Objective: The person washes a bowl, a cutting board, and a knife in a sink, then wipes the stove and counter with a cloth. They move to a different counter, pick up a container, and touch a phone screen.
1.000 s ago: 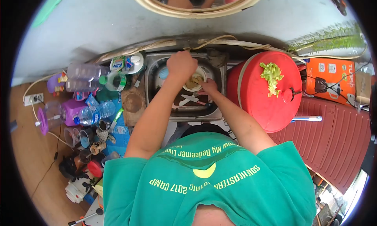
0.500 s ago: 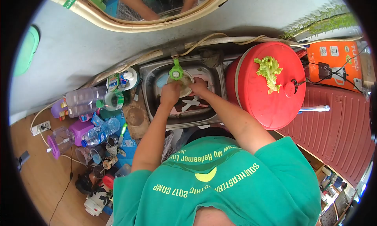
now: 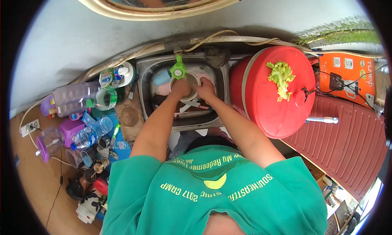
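Note:
A round, pale bowl [image 3: 192, 78] sits in the metal sink [image 3: 223, 77] beneath the green tap [image 3: 178, 70]. My left hand [image 3: 181, 88] reaches into the bowl, its fingers curled down and mostly hidden. On the bowl's right rim, my right hand [image 3: 206, 89] is closed with the fingers gripping the edge. White knife-like utensils [image 3: 188, 106] lie in the sink just below the bowl. Behind my left hand, a light-blue cup [image 3: 162, 77] rests against the basin's left side. What the bowl contains is not clear.
A big red drum-shaped container [image 3: 265, 108] stands right of the sink, with a lettuce leaf [image 3: 281, 80] on its lid. Left of the sink are a wooden board [image 3: 131, 117], a green-capped bottle [image 3: 105, 99] and several other bottles. An orange box [image 3: 347, 73] stands far right.
The view has shifted slightly. My left hand has moved down further into the bowl, away from the tap. My right hand stays at the rim.

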Tool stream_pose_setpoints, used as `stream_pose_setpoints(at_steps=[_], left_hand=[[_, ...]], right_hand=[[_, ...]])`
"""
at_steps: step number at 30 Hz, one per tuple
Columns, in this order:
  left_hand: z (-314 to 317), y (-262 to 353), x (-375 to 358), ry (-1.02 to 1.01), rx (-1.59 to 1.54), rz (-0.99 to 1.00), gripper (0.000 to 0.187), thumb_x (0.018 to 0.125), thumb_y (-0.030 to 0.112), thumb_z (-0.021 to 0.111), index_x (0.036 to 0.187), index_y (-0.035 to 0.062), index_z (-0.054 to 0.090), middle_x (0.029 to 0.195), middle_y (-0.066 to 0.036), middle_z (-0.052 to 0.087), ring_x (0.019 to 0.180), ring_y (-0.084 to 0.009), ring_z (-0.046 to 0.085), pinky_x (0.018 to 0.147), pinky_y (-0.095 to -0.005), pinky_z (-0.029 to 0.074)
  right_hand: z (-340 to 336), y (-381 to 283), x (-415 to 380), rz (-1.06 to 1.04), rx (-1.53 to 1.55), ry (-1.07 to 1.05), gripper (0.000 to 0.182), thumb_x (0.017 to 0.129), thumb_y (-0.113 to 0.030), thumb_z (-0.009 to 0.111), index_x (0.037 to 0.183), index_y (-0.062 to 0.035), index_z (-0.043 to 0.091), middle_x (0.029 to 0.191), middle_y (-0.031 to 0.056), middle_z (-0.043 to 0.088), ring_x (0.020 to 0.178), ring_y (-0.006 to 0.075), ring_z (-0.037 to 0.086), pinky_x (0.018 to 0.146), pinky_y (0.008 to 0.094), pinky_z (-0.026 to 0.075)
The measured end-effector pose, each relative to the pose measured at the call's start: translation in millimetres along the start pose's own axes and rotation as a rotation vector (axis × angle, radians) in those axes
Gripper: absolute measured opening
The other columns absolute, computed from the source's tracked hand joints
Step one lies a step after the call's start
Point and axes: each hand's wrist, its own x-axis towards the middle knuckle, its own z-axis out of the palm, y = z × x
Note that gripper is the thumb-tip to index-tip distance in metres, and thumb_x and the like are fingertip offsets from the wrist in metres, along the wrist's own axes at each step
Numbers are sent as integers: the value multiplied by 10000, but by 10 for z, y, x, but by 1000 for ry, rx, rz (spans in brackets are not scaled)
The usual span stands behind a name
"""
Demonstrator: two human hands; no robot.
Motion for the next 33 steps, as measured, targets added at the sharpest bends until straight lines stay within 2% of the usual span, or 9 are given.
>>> stream_pose_setpoints(at_steps=[4,6,9,13,15,19,25,27,33], left_hand=[[152,-47,92,229,-60,75,297,786,263,642,856,-21,694,995,-257,681,967,-405,664,854,-463,537],[184,30,113,77,-256,-130,351,779,313,663,930,-3,690,1083,-268,659,1019,-404,646,889,-463,521],[74,23,193,-180,-13,-10,429,783,348,673,1025,-6,666,1143,-275,637,1055,-402,634,900,-454,519],[-81,127,-7,-195,-165,-60,473,801,352,667,1099,-16,645,1141,-265,644,1059,-395,637,905,-454,519],[-88,144,-115,-41,-133,-47,339,807,337,647,934,34,730,987,-264,687,989,-400,661,876,-477,515],[-203,214,-291,23,-171,-142,434,814,313,651,1084,-26,671,1137,-247,662,1076,-370,643,910,-442,518],[-275,92,-309,-319,-480,-114,361,800,256,645,1024,-16,720,1108,-243,681,1047,-360,660,915,-436,519],[-227,82,-315,-264,-170,-12,317,789,220,669,998,-12,722,1064,-246,690,1034,-367,665,887,-432,531],[-333,116,-552,232,-306,-70,223,752,170,727,872,-18,706,924,-238,696,900,-380,688,778,-456,542]], right_hand=[[24,-20,4,-61,-12,38,194,763,-102,687,895,27,630,775,100,643,651,192,661,523,344,572],[49,-4,10,-150,-116,63,197,761,-98,692,904,25,635,763,93,633,655,179,655,523,333,575],[44,15,-17,-56,-11,10,174,779,-72,676,918,24,632,770,85,624,673,169,648,528,326,585],[11,21,-49,66,181,-27,131,816,-43,638,914,38,608,811,97,630,635,196,653,489,346,579],[1,-54,-81,144,247,-50,122,834,-50,636,894,42,583,807,112,619,592,214,651,469,351,581],[23,-26,-94,183,203,-27,113,833,-46,640,883,28,572,808,113,612,602,214,653,483,353,592],[90,5,-208,71,219,-49,154,779,-51,694,842,35,582,786,103,637,630,207,673,492,344,581],[110,17,-266,128,389,-70,148,805,-42,680,879,36,579,797,99,635,636,197,673,500,337,596],[97,20,-213,198,508,-84,118,852,-13,622,906,-6,516,833,89,579,697,226,668,575,394,635]])
